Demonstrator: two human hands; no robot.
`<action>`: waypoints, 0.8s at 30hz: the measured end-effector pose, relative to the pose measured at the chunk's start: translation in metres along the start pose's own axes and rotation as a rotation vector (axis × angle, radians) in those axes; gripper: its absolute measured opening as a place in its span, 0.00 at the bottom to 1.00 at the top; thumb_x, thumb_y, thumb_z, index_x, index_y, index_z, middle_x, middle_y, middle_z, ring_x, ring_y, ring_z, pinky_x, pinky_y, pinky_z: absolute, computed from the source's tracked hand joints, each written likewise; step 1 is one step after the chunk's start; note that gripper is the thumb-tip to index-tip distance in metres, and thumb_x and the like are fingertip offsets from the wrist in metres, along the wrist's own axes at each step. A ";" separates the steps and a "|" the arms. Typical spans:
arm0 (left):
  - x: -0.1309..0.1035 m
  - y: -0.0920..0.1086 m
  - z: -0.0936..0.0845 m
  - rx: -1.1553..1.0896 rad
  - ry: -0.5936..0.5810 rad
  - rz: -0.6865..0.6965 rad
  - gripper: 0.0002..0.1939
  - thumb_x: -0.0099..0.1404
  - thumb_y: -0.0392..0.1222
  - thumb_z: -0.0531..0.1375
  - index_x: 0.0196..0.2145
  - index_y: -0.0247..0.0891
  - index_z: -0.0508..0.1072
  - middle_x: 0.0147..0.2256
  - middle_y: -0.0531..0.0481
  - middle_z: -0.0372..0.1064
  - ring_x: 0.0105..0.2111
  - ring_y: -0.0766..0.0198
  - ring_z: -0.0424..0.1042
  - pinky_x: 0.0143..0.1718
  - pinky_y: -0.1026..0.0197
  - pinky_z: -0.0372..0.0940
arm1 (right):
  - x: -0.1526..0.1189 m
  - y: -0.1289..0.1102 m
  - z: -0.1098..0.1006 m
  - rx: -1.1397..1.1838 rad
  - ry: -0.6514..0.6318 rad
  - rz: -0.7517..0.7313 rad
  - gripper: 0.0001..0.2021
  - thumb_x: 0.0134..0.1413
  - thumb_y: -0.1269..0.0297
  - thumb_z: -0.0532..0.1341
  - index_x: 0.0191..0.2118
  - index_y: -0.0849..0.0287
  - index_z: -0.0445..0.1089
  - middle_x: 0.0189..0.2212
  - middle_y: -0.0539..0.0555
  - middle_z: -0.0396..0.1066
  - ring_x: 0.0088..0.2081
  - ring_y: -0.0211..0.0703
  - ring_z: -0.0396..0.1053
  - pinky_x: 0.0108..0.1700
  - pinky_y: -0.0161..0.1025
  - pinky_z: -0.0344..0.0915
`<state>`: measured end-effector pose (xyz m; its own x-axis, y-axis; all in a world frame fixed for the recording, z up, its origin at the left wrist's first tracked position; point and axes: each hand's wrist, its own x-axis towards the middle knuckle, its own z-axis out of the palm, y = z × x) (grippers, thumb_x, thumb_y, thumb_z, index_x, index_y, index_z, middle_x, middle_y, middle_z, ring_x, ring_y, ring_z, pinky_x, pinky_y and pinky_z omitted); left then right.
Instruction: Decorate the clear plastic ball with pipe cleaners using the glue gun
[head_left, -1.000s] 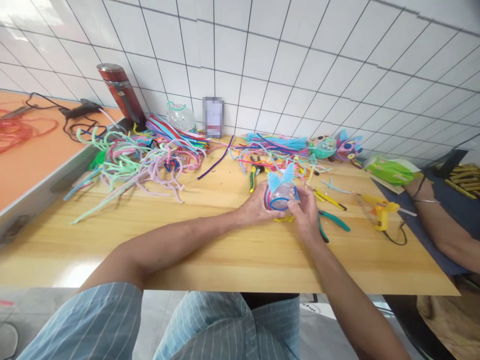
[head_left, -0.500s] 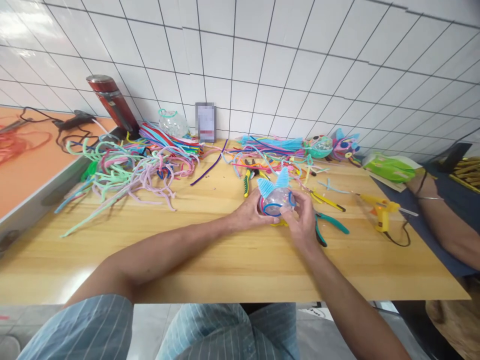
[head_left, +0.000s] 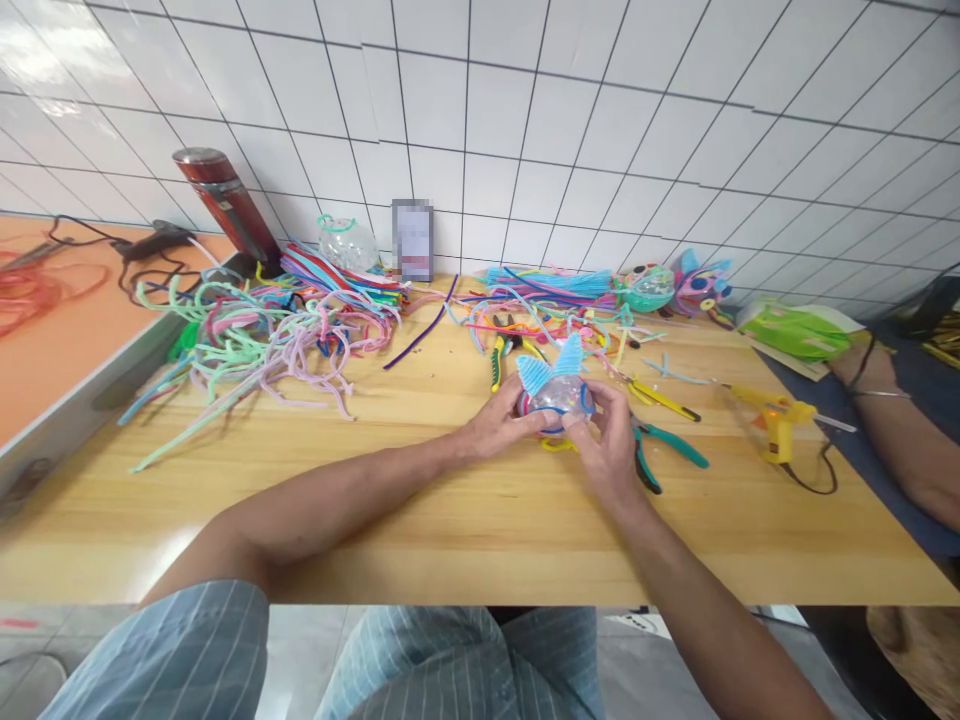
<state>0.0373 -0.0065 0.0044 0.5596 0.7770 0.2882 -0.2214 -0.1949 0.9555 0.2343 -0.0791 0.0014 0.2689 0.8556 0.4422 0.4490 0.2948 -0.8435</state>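
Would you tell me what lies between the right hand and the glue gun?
In the head view, teal pliers and a slim yellow tool lie between right hand and glue gun.

No readable text or numbers anywhere.

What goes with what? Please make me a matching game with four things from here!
Things:
1. Clear ball with two light-blue points
2. Glue gun
3. Flask
4. Pliers beside the right wrist

Colours, places:
A. Dark red, near the tiled wall
B. Has teal on its handles
C. Between the left hand and the right hand
D. Yellow, near the other person's arm

Right pairs: 1-C, 2-D, 3-A, 4-B
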 end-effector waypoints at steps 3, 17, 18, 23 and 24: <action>-0.001 -0.002 0.000 0.006 0.012 0.003 0.40 0.67 0.71 0.73 0.64 0.40 0.76 0.63 0.38 0.76 0.68 0.39 0.71 0.74 0.40 0.65 | 0.000 0.001 0.001 0.019 0.003 -0.002 0.29 0.63 0.44 0.72 0.63 0.51 0.70 0.61 0.63 0.78 0.60 0.61 0.78 0.60 0.60 0.79; -0.001 -0.003 0.001 -0.006 0.059 0.010 0.34 0.68 0.68 0.73 0.59 0.40 0.81 0.58 0.40 0.78 0.62 0.43 0.74 0.71 0.41 0.67 | 0.001 0.000 0.000 0.035 -0.013 0.029 0.29 0.63 0.41 0.72 0.62 0.50 0.71 0.61 0.63 0.78 0.62 0.62 0.77 0.60 0.60 0.78; -0.001 -0.003 0.001 -0.006 0.061 0.008 0.34 0.68 0.68 0.73 0.59 0.40 0.81 0.58 0.40 0.78 0.62 0.44 0.74 0.70 0.41 0.68 | 0.001 0.000 0.000 0.034 -0.014 0.031 0.29 0.63 0.41 0.71 0.62 0.50 0.71 0.60 0.63 0.78 0.62 0.62 0.77 0.60 0.60 0.78; -0.001 -0.004 0.000 0.001 0.066 -0.013 0.33 0.68 0.67 0.73 0.58 0.39 0.80 0.58 0.40 0.79 0.61 0.45 0.75 0.69 0.43 0.68 | 0.001 0.001 0.001 0.024 -0.013 0.019 0.27 0.65 0.41 0.70 0.61 0.50 0.71 0.60 0.62 0.78 0.62 0.62 0.77 0.59 0.60 0.79; 0.000 -0.004 0.000 0.003 0.064 -0.013 0.33 0.68 0.67 0.73 0.58 0.39 0.80 0.58 0.40 0.79 0.61 0.45 0.74 0.69 0.44 0.68 | 0.001 0.000 0.001 0.022 -0.014 0.015 0.27 0.65 0.41 0.70 0.61 0.50 0.71 0.60 0.62 0.79 0.62 0.62 0.77 0.59 0.59 0.79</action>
<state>0.0382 -0.0063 0.0007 0.5105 0.8161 0.2709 -0.2114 -0.1862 0.9595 0.2339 -0.0773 0.0013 0.2637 0.8656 0.4257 0.4262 0.2914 -0.8564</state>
